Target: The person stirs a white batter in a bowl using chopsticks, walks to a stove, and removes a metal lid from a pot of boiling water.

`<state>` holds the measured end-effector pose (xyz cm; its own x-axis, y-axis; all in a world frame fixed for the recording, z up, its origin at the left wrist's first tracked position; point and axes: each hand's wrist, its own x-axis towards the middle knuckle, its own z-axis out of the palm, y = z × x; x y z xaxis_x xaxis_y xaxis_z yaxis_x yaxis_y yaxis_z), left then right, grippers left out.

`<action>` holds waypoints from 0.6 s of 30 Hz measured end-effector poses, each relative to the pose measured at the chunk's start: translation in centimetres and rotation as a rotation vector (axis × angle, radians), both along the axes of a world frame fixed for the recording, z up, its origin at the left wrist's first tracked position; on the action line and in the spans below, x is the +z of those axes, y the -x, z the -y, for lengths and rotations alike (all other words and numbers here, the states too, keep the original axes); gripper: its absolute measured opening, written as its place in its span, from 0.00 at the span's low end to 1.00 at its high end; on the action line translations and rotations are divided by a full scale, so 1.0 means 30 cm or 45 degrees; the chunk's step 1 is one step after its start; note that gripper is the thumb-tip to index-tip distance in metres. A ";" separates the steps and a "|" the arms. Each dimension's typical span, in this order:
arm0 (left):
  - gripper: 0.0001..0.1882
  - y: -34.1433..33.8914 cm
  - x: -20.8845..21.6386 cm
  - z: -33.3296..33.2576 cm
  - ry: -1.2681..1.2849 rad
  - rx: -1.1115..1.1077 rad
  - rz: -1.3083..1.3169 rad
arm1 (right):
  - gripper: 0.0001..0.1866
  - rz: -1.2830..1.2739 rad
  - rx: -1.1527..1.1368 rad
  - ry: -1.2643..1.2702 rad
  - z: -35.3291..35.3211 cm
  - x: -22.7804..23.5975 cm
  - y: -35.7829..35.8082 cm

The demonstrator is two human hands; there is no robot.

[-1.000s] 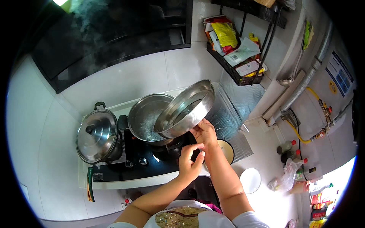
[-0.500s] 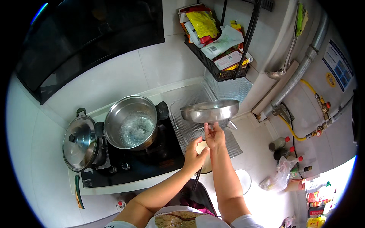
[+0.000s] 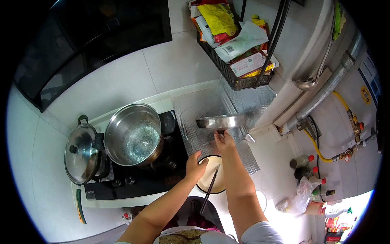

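Note:
My right hand [image 3: 226, 142] holds a steel pot lid [image 3: 221, 121] from beneath, fingers closed around the dark knob on its underside. The lid appears nearly edge-on, above the foil-covered part of the counter. To its lower left, my left hand [image 3: 196, 167] is empty, with thumb and fingers apart. It hovers beside the rim of a cream bowl [image 3: 206, 179] with a dark edge. Dark chopsticks [image 3: 209, 188] rest across that bowl. A large steel pot [image 3: 118, 142] of bubbling water stands on the black cooktop [image 3: 154, 179], left of my hands.
A lidded pot [image 3: 83, 152] sits at the cooktop's left end, with a green-handled tool [image 3: 80, 205] below. Above hangs a black rack [image 3: 239, 83] full of packets. Bottles [image 3: 302, 162] and a plastic bag [image 3: 300, 195] stand right, near a yellow gas hose [image 3: 319, 152]. A ladle [image 3: 306, 84] hangs there.
The lid has tipped closer to edge-on and stays in my right hand. My left hand has drawn away from my right wrist, uncovering the bowl and chopsticks. The whole view has shifted slightly.

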<state>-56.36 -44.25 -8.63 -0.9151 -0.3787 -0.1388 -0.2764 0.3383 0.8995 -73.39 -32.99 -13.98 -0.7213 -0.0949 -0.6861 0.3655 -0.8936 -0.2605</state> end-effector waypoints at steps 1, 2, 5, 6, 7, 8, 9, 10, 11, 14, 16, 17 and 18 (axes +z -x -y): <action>0.27 -0.005 -0.007 -0.007 0.000 0.020 -0.005 | 0.15 -0.022 0.040 -0.031 -0.002 -0.008 -0.009; 0.27 -0.011 -0.014 -0.014 0.000 0.038 -0.011 | 0.15 -0.043 0.078 -0.062 -0.008 -0.016 -0.021; 0.27 -0.023 -0.067 -0.021 -0.094 0.092 -0.055 | 0.20 0.019 0.112 0.071 -0.022 0.126 -0.133; 0.27 -0.027 -0.069 -0.025 -0.106 0.089 -0.053 | 0.21 0.038 0.107 0.075 -0.036 0.144 -0.166; 0.26 -0.033 -0.071 -0.027 -0.118 0.087 -0.050 | 0.21 0.052 0.095 0.082 -0.050 0.141 -0.194; 0.26 -0.040 -0.072 -0.029 -0.129 0.084 -0.047 | 0.21 0.066 0.083 0.090 -0.065 0.134 -0.222; 0.25 -0.054 -0.077 -0.029 -0.106 0.108 -0.096 | 0.22 0.087 0.069 0.101 -0.071 0.145 -0.253; 0.24 -0.068 -0.082 -0.028 -0.082 0.131 -0.146 | 0.22 0.048 0.083 0.108 -0.080 0.161 -0.280; 0.23 -0.082 -0.086 -0.027 -0.058 0.154 -0.196 | 0.22 0.009 0.096 0.116 -0.095 0.181 -0.311; 0.26 -0.152 -0.043 -0.039 -0.126 0.263 -0.112 | 0.22 -0.098 0.137 -0.007 -0.135 0.247 -0.415; 0.29 -0.208 -0.080 -0.070 -0.450 0.478 -0.080 | 0.23 -0.224 0.238 -0.287 -0.153 0.290 -0.479; 0.30 -0.243 -0.129 -0.080 -0.561 0.559 0.065 | 0.18 -0.191 0.257 -0.556 -0.154 0.311 -0.525; 0.32 -0.272 -0.182 -0.087 -0.675 0.636 0.206 | 0.16 -0.312 0.437 -0.982 -0.163 0.300 -0.568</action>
<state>-48.19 -41.63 -14.09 -0.6041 -0.5891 -0.5366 -0.4263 -0.3300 0.8422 -56.34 -28.10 -5.00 -0.8733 0.0931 -0.4782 0.4363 -0.2872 -0.8528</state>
